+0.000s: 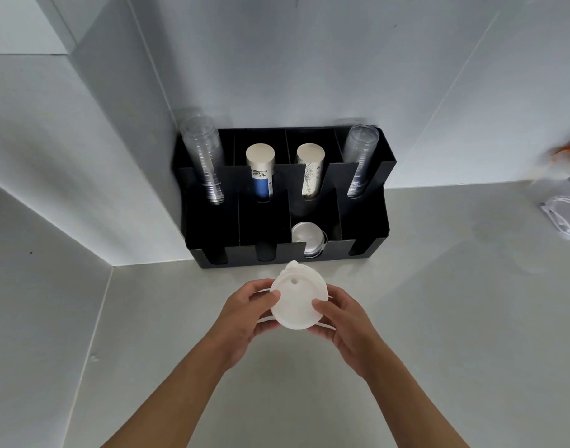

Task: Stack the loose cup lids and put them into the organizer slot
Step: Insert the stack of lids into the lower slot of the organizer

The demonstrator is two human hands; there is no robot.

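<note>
Squaring up a stack of white cup lids (298,300) just near of the black organizer (286,202).

Held above the counter (438,286) between left hand (244,313) and right hand (340,320), thumbs on top, fingers curled under the rim, pinching from both sides. Best kept level, edges nested flush, then aimed far toward a front slot, perhaps the one already showing clear lids (307,237).

No legible text: the blue-and-white paper cup stack (260,176) in the black organizer (361,227) carries print too small to read; the neighbouring paper cup stack (310,176) shows only line drawings
</note>
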